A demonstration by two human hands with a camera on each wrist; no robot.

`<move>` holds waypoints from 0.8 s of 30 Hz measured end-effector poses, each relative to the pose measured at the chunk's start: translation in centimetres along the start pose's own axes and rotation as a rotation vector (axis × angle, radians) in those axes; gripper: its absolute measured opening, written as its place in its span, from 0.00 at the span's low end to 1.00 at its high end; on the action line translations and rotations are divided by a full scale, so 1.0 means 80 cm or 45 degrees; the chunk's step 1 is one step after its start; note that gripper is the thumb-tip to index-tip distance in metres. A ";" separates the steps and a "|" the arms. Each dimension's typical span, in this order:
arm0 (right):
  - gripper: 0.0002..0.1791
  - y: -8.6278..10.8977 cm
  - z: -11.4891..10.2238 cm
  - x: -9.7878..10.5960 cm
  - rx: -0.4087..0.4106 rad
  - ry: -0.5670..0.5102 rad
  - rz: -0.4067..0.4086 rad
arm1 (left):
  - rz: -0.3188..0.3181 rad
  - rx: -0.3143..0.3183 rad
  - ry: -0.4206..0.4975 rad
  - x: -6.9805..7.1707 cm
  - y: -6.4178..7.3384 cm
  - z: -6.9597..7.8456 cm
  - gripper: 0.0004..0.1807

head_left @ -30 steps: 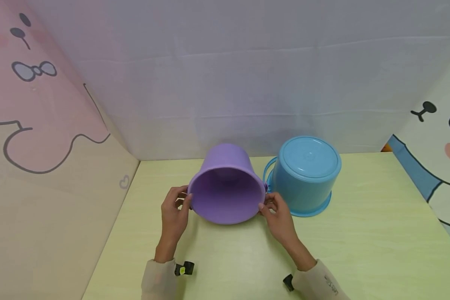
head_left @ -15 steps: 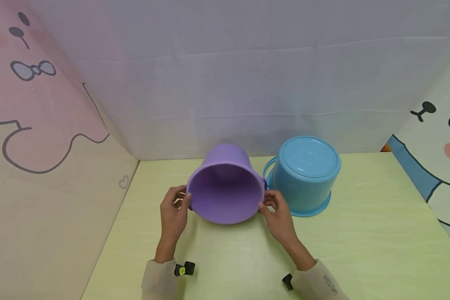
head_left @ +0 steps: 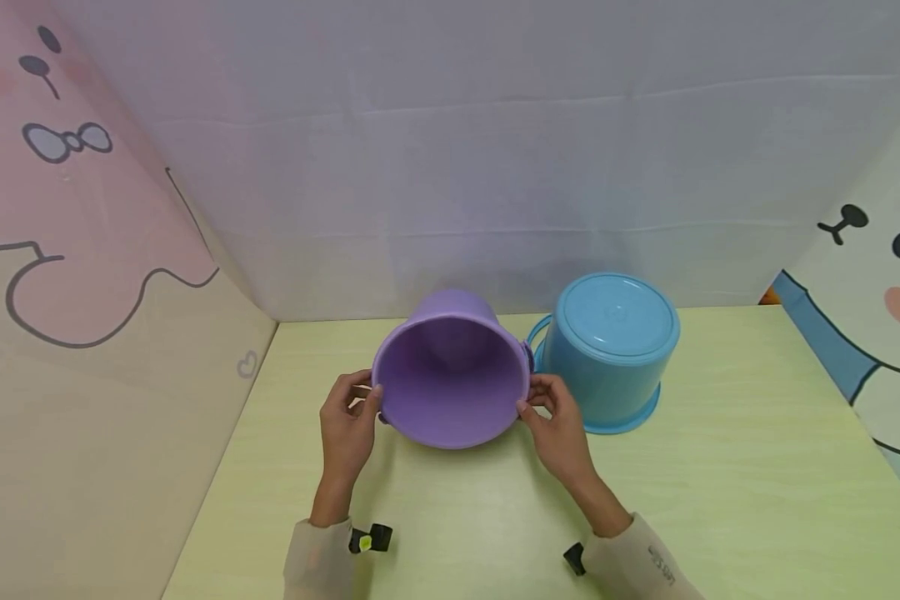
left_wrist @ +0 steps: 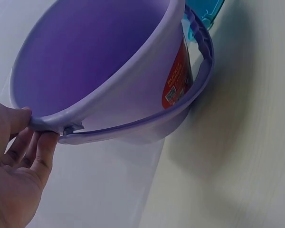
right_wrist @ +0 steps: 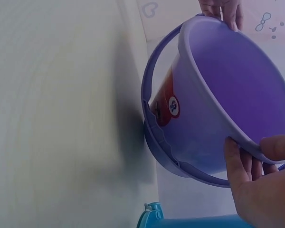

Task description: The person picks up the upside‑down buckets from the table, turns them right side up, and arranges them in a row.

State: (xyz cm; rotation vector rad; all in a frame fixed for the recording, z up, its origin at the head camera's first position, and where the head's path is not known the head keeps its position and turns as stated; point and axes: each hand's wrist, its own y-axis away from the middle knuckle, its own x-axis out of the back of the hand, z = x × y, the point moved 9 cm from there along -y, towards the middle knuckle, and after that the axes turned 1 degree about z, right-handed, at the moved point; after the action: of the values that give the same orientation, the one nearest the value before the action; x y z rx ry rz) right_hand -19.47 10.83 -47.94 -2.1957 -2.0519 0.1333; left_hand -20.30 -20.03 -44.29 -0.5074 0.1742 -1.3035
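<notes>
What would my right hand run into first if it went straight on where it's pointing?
The purple bucket, most likely: your right hand points forward and leftward and pinches that bucket, so it would probably press straight into it. Depth past that contact is hard to judge.

left hand (head_left: 347, 433) pinching, right hand (head_left: 561, 435) likewise
</notes>
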 end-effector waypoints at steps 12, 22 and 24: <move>0.18 0.001 -0.001 -0.002 0.009 0.014 -0.007 | -0.010 0.009 0.062 -0.001 -0.001 0.001 0.12; 0.19 -0.003 -0.006 -0.002 0.015 -0.020 -0.007 | 0.007 0.073 0.085 -0.001 -0.003 -0.001 0.12; 0.20 -0.003 -0.006 -0.004 0.007 -0.033 -0.016 | 0.013 0.080 0.088 -0.001 -0.004 -0.001 0.12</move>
State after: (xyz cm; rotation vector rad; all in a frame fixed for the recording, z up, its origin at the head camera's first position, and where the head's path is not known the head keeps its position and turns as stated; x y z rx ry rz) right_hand -19.63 10.49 -47.46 -2.1891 -2.0754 0.1663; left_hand -20.64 -20.05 -44.24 -0.4077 0.1921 -1.3130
